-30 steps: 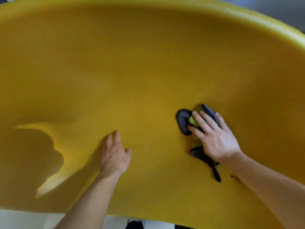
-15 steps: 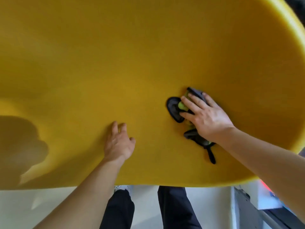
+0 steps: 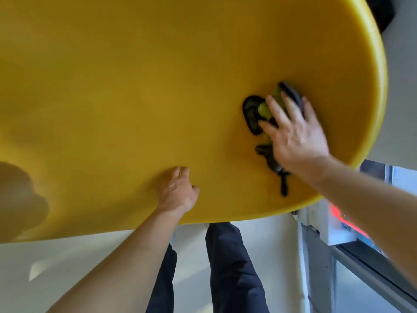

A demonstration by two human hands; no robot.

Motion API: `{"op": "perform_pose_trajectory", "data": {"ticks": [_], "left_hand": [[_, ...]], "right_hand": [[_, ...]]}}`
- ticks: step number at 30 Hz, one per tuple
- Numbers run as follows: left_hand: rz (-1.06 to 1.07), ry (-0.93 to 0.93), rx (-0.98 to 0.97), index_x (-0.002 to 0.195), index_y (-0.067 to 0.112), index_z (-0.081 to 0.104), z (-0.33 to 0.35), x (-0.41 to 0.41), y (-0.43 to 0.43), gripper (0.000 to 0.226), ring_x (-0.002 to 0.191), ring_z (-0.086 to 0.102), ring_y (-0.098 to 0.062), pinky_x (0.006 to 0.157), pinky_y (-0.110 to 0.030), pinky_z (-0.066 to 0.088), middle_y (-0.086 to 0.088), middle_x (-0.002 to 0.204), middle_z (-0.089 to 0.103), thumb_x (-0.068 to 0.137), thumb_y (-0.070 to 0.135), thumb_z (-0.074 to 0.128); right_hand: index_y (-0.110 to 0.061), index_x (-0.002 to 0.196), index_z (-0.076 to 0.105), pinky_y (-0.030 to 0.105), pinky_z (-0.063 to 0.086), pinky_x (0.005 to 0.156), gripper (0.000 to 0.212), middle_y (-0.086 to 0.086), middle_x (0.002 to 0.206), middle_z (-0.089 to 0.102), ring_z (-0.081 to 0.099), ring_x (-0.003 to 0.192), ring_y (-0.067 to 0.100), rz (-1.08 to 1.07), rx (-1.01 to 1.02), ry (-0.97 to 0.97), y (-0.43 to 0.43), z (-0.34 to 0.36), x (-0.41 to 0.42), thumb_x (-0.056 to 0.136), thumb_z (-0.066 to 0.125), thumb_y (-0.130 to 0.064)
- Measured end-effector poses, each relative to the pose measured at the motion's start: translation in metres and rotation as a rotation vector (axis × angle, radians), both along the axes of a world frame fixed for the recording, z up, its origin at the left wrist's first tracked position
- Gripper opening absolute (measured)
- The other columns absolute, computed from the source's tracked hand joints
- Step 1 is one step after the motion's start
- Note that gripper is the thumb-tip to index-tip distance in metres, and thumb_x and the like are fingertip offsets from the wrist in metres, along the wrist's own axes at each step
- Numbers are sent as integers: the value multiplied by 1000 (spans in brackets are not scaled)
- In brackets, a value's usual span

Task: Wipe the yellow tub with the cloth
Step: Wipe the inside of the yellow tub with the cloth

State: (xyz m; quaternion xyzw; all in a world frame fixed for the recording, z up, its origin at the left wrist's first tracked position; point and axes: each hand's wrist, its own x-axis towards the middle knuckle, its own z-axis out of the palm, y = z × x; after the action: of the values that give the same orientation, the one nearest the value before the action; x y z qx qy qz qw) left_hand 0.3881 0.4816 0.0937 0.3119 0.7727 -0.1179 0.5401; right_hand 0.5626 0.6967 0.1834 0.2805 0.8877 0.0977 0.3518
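The big yellow tub fills most of the view, its smooth surface curving away to a rim at the right. My right hand lies flat with fingers spread on a dark cloth with a green patch, pressing it against the tub near the right rim. A dark strap of the cloth hangs out below the hand. My left hand rests on the tub near its lower edge, fingers curled loosely, holding nothing.
Below the tub are my legs in dark trousers on a pale floor. At the right stand a grey metal frame and a box with an orange-red panel. A shadow falls on the tub's left.
The view has tilted down, so the tub's lower edge, my legs and the floor now show. My right hand with the cloth has shifted toward the tub's right rim. My left hand stays pressed on the tub.
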Motion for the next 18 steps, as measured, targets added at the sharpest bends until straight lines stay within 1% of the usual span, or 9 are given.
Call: {"op": "perform_pose_trajectory", "data": {"ticks": [1, 2, 4, 6, 9, 11, 13, 15, 18], "left_hand": [[15, 0, 2, 155, 27, 15, 1, 0, 0, 66, 143, 32, -29, 113, -45, 33, 8, 165, 6, 96, 42, 43], [36, -5, 5, 155, 26, 16, 2, 0, 2, 66, 144, 30, -29, 114, -43, 31, 6, 165, 7, 97, 40, 43], [78, -8, 18, 156, 26, 16, 5, -4, 3, 64, 147, 24, -26, 114, -40, 27, 3, 165, 10, 99, 38, 43], [85, 38, 46, 155, 26, 20, 6, -14, 0, 63, 147, 25, -25, 114, -39, 26, 1, 164, 16, 98, 37, 45], [87, 93, 55, 153, 29, 24, 5, -31, -11, 60, 145, 28, -26, 115, -40, 28, 0, 162, 23, 97, 36, 45], [99, 125, 41, 153, 30, 24, 7, -39, -18, 60, 145, 29, -27, 114, -42, 29, 1, 161, 24, 98, 37, 45], [91, 134, 22, 154, 29, 24, 10, -40, -22, 60, 144, 30, -27, 113, -42, 29, 0, 161, 25, 98, 37, 45], [68, 131, 12, 154, 29, 23, 15, -31, -23, 60, 144, 30, -27, 113, -41, 30, 0, 161, 25, 98, 37, 44], [45, 88, 14, 154, 31, 22, 24, -4, -19, 60, 144, 30, -27, 112, -41, 30, 2, 162, 24, 98, 39, 42]], "right_hand": [[-38, 151, 39, 58, 0, 120, 62, 9, 168, -2, -1, 153, 37, -48, -60, 33, -33, -8, 12, 93, 14, -37], [-38, 152, 37, 57, 0, 120, 62, 10, 168, -3, 0, 152, 38, -106, -151, 29, -69, -18, 21, 94, 15, -37], [-39, 156, 23, 57, -5, 120, 63, 11, 167, -11, -5, 152, 38, -253, -340, 4, -136, -44, 23, 94, 12, -42], [-38, 156, 21, 57, -6, 120, 68, 11, 167, -9, -5, 152, 39, -423, -463, 47, -184, -67, -1, 90, 7, -49], [-36, 155, 25, 58, -2, 121, 58, 11, 168, -4, -2, 153, 40, -378, -527, 169, -216, -96, -40, 97, 27, -45], [-37, 156, 22, 59, 0, 121, 58, 9, 168, -7, -6, 152, 39, -272, -561, 194, -215, -105, -47, 100, 36, -45], [-40, 155, 22, 58, -1, 121, 56, 6, 168, -9, -9, 153, 36, -145, -561, 171, -201, -103, -37, 101, 36, -43], [-42, 154, 24, 58, -6, 120, 50, 5, 168, -8, -10, 153, 34, -41, -499, 105, -171, -91, -18, 104, 31, -40], [-41, 151, 34, 61, -7, 119, 47, 4, 169, -2, -5, 154, 34, -55, -306, 1, -95, -43, 12, 104, 28, -35]]}}
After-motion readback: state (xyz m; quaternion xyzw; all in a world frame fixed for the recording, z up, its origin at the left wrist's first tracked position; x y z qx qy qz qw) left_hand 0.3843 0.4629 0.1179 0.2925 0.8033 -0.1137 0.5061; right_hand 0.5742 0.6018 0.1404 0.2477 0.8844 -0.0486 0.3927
